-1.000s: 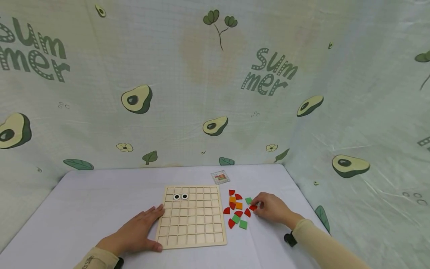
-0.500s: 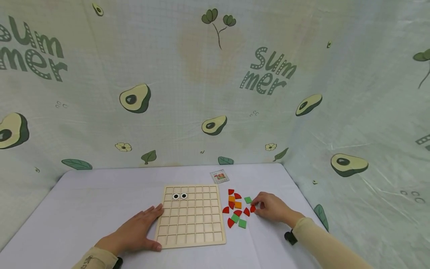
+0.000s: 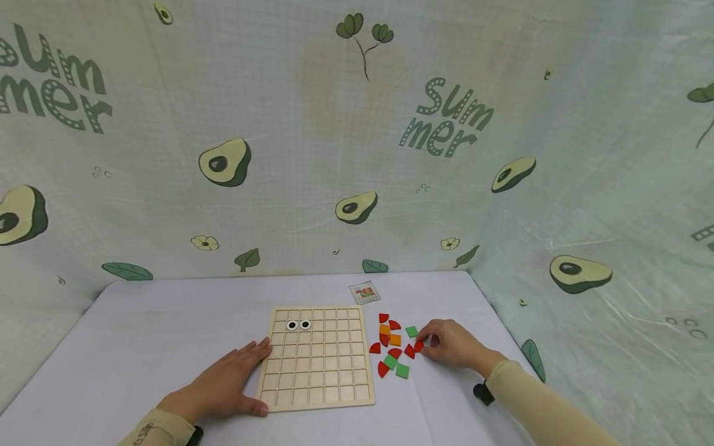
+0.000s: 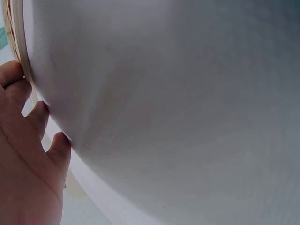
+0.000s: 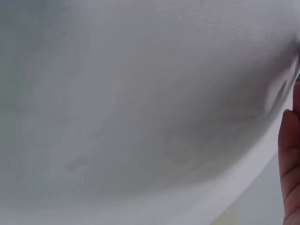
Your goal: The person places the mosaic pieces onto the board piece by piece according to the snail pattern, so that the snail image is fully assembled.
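A wooden grid board [image 3: 325,402] lies flat on the white table. Two round eye tiles, one of them the left eye tile [image 3: 292,325], sit side by side in its second row. Against the board's left edge rests my left hand [image 3: 223,384], fingers extended; the left wrist view shows the fingertips [image 4: 60,140] at that edge. My right hand [image 3: 454,344] pinches a red quarter-circle tile [image 3: 419,346] at the right side of the loose tiles. Only part of that hand shows in the right wrist view, and the tile is hidden there.
Red quarter-circles, orange squares and green squares, such as a green square [image 3: 403,371], lie loose right of the board. A small picture card [image 3: 365,292] lies behind the board. Patterned cloth [image 3: 290,155] hangs behind the table and along its right side.
The red quarter-circle at my right fingertips has turned and shifted slightly left, close to the neighbouring red tile. My left hand keeps its place at the board.
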Available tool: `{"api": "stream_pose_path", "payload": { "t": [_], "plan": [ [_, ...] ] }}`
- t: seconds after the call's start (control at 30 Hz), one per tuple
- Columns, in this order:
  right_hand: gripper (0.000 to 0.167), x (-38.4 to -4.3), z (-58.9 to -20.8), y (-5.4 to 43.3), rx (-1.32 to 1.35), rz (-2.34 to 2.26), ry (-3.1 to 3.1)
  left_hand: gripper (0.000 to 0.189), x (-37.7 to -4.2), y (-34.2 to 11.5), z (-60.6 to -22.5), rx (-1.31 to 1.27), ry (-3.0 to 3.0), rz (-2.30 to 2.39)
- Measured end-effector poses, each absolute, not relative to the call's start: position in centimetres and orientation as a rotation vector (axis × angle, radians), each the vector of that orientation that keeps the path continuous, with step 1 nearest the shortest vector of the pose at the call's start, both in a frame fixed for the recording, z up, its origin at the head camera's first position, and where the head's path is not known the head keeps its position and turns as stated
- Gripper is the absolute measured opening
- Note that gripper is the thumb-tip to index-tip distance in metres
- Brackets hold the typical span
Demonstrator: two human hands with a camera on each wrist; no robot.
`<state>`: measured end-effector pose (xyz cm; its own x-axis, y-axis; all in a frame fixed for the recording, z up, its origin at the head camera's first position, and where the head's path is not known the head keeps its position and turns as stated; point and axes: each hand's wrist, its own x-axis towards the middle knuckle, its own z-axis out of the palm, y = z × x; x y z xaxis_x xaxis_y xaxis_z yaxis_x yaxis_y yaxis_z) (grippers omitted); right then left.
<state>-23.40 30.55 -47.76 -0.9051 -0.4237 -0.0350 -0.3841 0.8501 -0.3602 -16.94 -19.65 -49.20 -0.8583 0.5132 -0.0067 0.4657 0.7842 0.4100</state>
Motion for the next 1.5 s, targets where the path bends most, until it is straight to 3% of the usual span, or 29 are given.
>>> {"api": "stream_pose_path", "payload": {
  "t": [0.63,1.5],
  "plan": [
    [0.022,-24.5,-46.3,28.8,-0.712,-0.596,2.903,0.120,-16.8,-19.8,-49.0,0.758,2.844,0.617],
    [0.026,-26.7,-45.6,17.1,-0.911,-0.610,2.806,0.121,-16.7,-19.7,-49.4,0.749,2.831,0.609]
  ]
}}
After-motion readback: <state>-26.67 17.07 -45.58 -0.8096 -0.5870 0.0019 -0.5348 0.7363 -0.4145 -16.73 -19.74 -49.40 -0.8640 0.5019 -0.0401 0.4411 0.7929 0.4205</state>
